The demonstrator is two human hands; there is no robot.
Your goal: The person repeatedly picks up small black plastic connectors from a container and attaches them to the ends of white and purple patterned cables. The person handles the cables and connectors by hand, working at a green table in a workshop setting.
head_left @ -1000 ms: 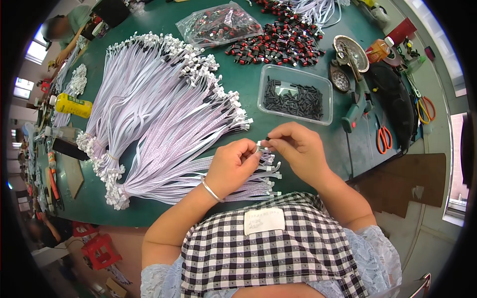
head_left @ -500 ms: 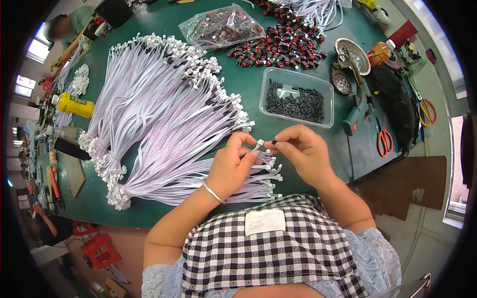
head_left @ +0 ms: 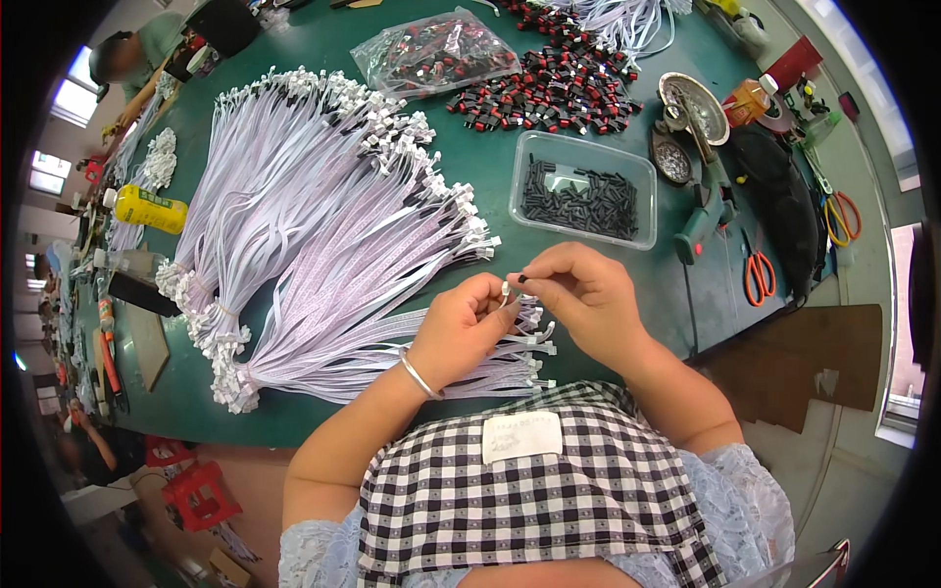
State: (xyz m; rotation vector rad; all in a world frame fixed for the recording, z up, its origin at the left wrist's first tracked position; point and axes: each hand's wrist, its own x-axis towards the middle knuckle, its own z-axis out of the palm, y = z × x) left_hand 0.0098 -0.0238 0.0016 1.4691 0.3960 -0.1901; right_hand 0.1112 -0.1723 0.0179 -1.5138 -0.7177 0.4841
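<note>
The left hand (head_left: 461,328) is holding a white connector (head_left: 506,292) in a narrow grip, between thumb and fingers. The right hand (head_left: 593,297) is pinching a small black piece (head_left: 522,278) with thumb and forefinger, in a grip which is also showing only a small gap. The black piece is sitting just beside the connector, at two o'clock from it; whether they are touching, I cannot tell. A silver bracelet (head_left: 420,374) is circling the left wrist.

Counting the clock from the two hands, a fan of pale flat cables (head_left: 323,245) is spreading over the green surface (head_left: 480,157) at nine to ten o'clock, and its nearest ends are lying under the left hand. At one o'clock, a clear plastic box (head_left: 649,238) is holding many short black tubes (head_left: 578,204). Farther, at twelve o'clock, a heap of black-and-red parts (head_left: 549,93) is lying, and a clear bag (head_left: 436,54) is resting at eleven. A green glue gun (head_left: 701,230) is lying at two o'clock, and orange-handled scissors (head_left: 758,279) are lying at three.
</note>
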